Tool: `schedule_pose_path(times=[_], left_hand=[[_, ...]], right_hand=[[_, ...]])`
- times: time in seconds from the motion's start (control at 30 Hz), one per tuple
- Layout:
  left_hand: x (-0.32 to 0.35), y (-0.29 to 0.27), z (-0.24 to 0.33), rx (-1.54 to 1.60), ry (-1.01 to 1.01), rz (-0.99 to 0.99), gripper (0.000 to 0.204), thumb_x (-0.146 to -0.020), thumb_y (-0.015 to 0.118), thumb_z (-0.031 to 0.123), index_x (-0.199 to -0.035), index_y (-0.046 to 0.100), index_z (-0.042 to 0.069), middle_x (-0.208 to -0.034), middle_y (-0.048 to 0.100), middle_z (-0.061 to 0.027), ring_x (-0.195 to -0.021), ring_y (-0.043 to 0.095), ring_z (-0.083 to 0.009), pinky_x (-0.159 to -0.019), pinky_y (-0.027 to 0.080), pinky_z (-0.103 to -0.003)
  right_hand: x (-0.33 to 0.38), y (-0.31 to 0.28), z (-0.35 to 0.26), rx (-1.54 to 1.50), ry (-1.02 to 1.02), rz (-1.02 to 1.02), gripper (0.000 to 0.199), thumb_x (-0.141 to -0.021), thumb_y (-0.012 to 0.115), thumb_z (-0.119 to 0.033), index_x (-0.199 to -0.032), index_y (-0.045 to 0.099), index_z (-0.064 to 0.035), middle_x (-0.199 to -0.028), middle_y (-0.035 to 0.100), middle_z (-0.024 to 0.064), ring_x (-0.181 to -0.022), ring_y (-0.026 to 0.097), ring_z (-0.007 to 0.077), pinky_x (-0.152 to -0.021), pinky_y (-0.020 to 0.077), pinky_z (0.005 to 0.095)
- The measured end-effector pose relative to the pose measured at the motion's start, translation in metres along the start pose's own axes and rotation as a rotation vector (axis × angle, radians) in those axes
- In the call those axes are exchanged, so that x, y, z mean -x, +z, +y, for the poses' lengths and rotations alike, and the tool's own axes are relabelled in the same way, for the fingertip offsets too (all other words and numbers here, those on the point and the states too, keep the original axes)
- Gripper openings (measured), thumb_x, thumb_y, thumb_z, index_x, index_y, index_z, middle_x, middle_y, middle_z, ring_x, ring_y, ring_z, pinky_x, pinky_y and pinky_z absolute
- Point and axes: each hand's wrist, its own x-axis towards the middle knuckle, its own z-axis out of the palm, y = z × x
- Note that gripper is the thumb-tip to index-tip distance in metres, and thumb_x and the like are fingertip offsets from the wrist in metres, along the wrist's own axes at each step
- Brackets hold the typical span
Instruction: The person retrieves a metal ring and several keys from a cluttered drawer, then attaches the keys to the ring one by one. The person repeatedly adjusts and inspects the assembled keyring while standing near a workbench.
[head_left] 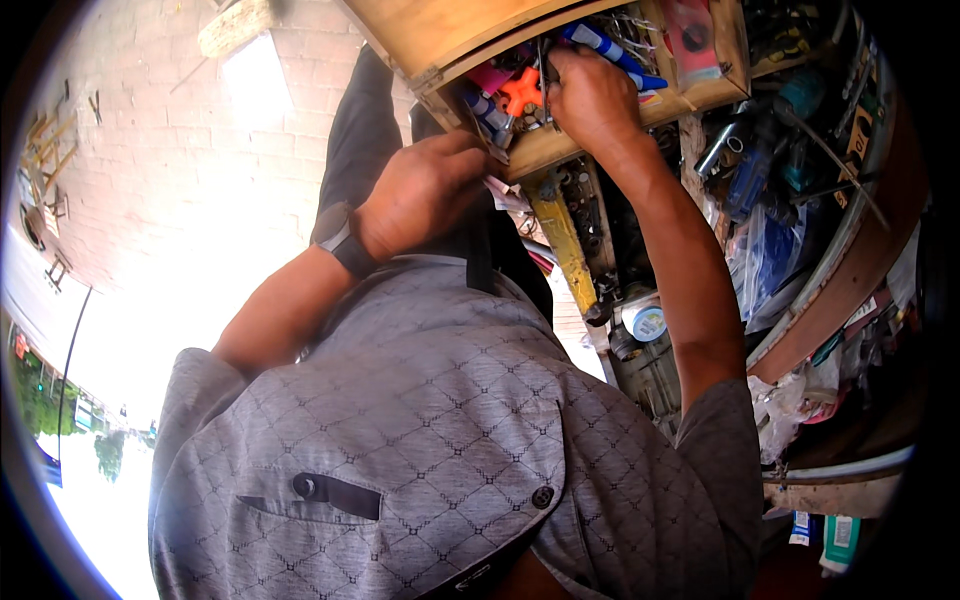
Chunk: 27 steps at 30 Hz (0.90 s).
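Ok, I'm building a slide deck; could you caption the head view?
Right hand inside a cluttered wooden drawer beside an orange object, left hand by the drawer's corner.

The right hand (598, 92) was positioned inside the wooden drawer (545, 152), adjacent to an orange cross-shaped piece (522, 91) and a blue-and-white tube (598, 40); it appeared to grip a thin dark rod (544, 68), partly obscured. The left hand (428, 185), with a wristwatch (345, 243) fitted, was located at the drawer's near left corner.
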Motion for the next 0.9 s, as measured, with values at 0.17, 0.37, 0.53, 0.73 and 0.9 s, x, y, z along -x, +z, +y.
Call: schedule_pose_path(times=[0.17, 0.37, 0.53, 0.73, 0.9], left_hand=[[0.000, -0.001, 0.002, 0.009, 0.007, 0.006, 0.031, -0.078, 0.073, 0.000, -0.107, 0.071, 0.008, -0.106, 0.068, -0.0119, -0.098, 0.068, -0.0355, -0.084, 0.057, -0.042], [0.000, 0.000, 0.005, -0.012, -0.007, 0.016, 0.031, -0.077, 0.072, -0.001, -0.106, 0.071, 0.008, -0.105, 0.068, -0.0121, -0.097, 0.068, -0.0358, -0.083, 0.057, -0.042], [-0.004, -0.001, 0.011, 0.022, -0.047, 0.050, 0.027, -0.080, 0.071, -0.002, -0.106, 0.071, 0.005, -0.104, 0.068, -0.0143, -0.094, 0.068, -0.0363, -0.083, 0.056, -0.041], [-0.022, -0.002, 0.030, 0.087, -0.149, 0.105, 0.017, -0.089, 0.069, -0.001, -0.107, 0.069, 0.000, -0.096, 0.071, -0.0133, -0.090, 0.070, -0.0278, -0.079, 0.056, -0.035], [-0.046, 0.015, 0.026, 0.273, -0.295, 0.206, 0.019, -0.093, 0.070, 0.009, -0.106, 0.067, -0.004, -0.089, 0.070, -0.0148, -0.083, 0.066, -0.0245, -0.075, 0.053, -0.036]], right_hand=[[0.003, -0.005, 0.013, -0.049, 0.029, 0.085, 0.017, -0.082, 0.071, -0.007, -0.097, 0.067, -0.0021, -0.091, 0.071, 0.0170, -0.082, 0.068, 0.0408, -0.073, 0.0548, 0.0466], [0.010, -0.036, 0.033, -0.589, 0.318, 0.049, 0.021, -0.085, 0.076, -0.009, -0.101, 0.068, 0.0028, -0.084, 0.074, 0.0170, -0.074, 0.072, 0.0263, -0.070, 0.0557, 0.0370], [0.018, -0.056, 0.028, -0.883, 0.471, 0.004, 0.023, -0.092, 0.071, -0.005, -0.112, 0.066, 0.0039, -0.088, 0.074, 0.0105, -0.073, 0.071, 0.0143, -0.061, 0.0534, 0.0284], [0.031, -0.060, 0.030, -0.961, 0.437, 0.043, 0.034, -0.094, 0.069, -0.004, -0.125, 0.061, 0.0050, -0.089, 0.072, 0.0100, -0.074, 0.070, 0.0138, -0.061, 0.0526, 0.0267], [0.044, -0.062, 0.024, -1.026, 0.441, 0.128, 0.032, -0.094, 0.068, -0.003, -0.125, 0.061, 0.0050, -0.089, 0.072, 0.0089, -0.073, 0.068, 0.0126, -0.063, 0.0518, 0.0263]])
